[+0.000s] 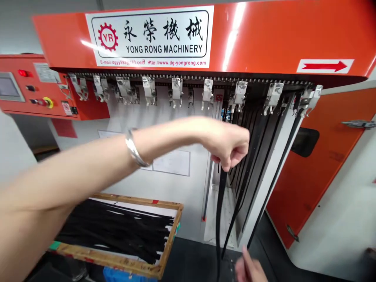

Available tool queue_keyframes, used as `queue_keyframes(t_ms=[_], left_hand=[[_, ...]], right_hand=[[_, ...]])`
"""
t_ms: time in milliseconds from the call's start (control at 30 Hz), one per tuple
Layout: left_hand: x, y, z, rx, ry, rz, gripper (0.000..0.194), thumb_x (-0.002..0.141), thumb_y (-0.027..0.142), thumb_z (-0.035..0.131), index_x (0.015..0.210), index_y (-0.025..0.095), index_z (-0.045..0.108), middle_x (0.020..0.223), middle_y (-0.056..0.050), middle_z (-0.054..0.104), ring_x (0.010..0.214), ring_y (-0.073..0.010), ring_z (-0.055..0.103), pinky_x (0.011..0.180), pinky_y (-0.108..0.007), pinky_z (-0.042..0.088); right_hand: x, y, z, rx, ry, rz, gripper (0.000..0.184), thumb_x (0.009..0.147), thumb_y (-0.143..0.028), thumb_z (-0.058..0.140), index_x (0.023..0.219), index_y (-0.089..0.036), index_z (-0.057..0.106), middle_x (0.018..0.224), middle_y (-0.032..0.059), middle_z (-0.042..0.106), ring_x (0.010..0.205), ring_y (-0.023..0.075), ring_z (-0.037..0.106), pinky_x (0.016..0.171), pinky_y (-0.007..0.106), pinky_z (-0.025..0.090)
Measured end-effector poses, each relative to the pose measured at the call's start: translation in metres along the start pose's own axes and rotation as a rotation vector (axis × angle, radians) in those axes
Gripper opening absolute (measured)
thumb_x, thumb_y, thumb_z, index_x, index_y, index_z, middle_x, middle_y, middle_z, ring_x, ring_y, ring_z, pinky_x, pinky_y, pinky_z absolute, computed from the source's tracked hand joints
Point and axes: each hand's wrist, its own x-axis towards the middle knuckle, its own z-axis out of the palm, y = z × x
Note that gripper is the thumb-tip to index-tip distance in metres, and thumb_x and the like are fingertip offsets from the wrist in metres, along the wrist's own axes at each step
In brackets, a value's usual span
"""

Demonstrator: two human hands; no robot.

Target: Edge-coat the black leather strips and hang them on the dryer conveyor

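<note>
My left hand (230, 145) reaches across to the right, fingers closed round the top end of a long black strap (219, 211) that hangs straight down below the row of metal clips (207, 94) under the orange machine (264, 35). A silver bracelet sits on that wrist. My right hand (249, 268) shows at the bottom edge, fingers pinched on a thin black strap (235, 219) that runs up to the right. Other black straps (276, 168) hang from clips at the right.
A wooden-framed tray (170, 243) at lower left holds several black straps laid flat. A red control panel (35, 86) with buttons and a screen is at upper left. An open orange door (323, 164) stands at the right.
</note>
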Motion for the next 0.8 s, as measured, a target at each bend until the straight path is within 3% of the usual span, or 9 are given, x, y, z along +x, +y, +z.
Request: queue_keyframes(t_ms=[133,200,267,333,433,500,533,667,800], left_hand=[[0.03,-0.03,0.032,0.001,-0.049,0.143,0.027,0.059,-0.006,0.072,0.05,0.016,0.059,0.046,0.003,0.057,0.04,-0.0127,0.052,0.047,-0.025,0.035],[0.031,-0.047,0.039,-0.019,-0.051,0.152,0.021,0.061,0.0,0.074,0.057,0.016,0.061,0.055,0.002,0.061,0.04,-0.012,0.053,0.046,-0.025,0.036],[0.029,-0.059,0.035,-0.046,0.016,0.141,0.011,0.068,0.012,0.076,0.07,0.015,0.066,0.068,0.0,0.067,0.045,-0.0124,0.057,0.049,-0.026,0.039],[0.029,-0.062,0.019,-0.101,0.209,0.139,0.018,0.079,0.029,0.072,0.089,0.015,0.069,0.08,-0.004,0.069,0.059,-0.0151,0.063,0.058,-0.027,0.044],[0.042,-0.056,-0.012,-0.206,0.701,0.107,0.037,0.09,0.042,0.058,0.113,0.014,0.063,0.091,-0.008,0.069,0.084,-0.0199,0.065,0.075,-0.029,0.046],[0.06,-0.05,-0.033,-0.283,0.985,0.063,0.038,0.091,0.044,0.058,0.112,0.013,0.061,0.096,-0.01,0.067,0.093,-0.022,0.061,0.081,-0.03,0.043],[0.071,-0.047,-0.043,-0.352,1.051,0.047,0.036,0.089,0.045,0.061,0.107,0.013,0.062,0.094,-0.01,0.066,0.094,-0.0224,0.06,0.082,-0.03,0.043],[0.106,-0.046,-0.077,-0.649,0.928,0.049,0.029,0.089,0.04,0.065,0.078,0.013,0.06,0.073,-0.007,0.062,0.072,-0.017,0.058,0.071,-0.03,0.043],[0.114,-0.055,-0.093,-0.715,0.848,0.069,0.031,0.094,0.028,0.059,0.067,0.013,0.057,0.061,-0.003,0.058,0.054,-0.0112,0.053,0.062,-0.029,0.043]], right_hand=[[-0.002,-0.037,0.043,0.068,-0.126,-0.35,0.045,0.082,-0.062,0.067,0.104,-0.023,0.069,0.103,0.0049,0.073,0.111,0.0254,0.063,0.098,0.037,0.049],[0.004,-0.063,0.073,0.08,-0.217,-0.496,0.04,0.088,-0.058,0.062,0.106,-0.023,0.066,0.094,0.0039,0.072,0.096,0.0212,0.067,0.091,0.034,0.05],[0.011,-0.086,0.098,0.1,-0.257,-0.542,0.035,0.093,-0.056,0.056,0.094,-0.022,0.064,0.075,0.0001,0.067,0.069,0.0153,0.064,0.07,0.028,0.052],[0.018,-0.105,0.114,0.155,-0.244,-0.58,0.037,0.093,-0.057,0.054,0.083,-0.021,0.059,0.064,-0.0027,0.059,0.054,0.012,0.055,0.053,0.024,0.047],[0.031,-0.128,0.124,0.219,-0.199,-0.651,0.037,0.093,-0.056,0.055,0.084,-0.021,0.058,0.062,-0.0038,0.056,0.049,0.0099,0.048,0.044,0.021,0.041],[0.042,-0.142,0.126,0.242,-0.175,-0.688,0.035,0.092,-0.056,0.056,0.087,-0.021,0.058,0.064,-0.0041,0.055,0.047,0.0084,0.045,0.042,0.02,0.039],[0.048,-0.148,0.127,0.251,-0.165,-0.7,0.035,0.092,-0.055,0.056,0.088,-0.021,0.058,0.066,-0.004,0.055,0.048,0.0079,0.045,0.041,0.019,0.038],[0.067,-0.165,0.133,0.275,-0.153,-0.725,0.034,0.092,-0.055,0.056,0.089,-0.021,0.057,0.07,-0.0035,0.055,0.05,0.0074,0.043,0.041,0.018,0.036],[0.082,-0.173,0.138,0.289,-0.155,-0.743,0.035,0.091,-0.055,0.058,0.087,-0.02,0.058,0.068,-0.0037,0.054,0.049,0.0071,0.041,0.04,0.017,0.034]])
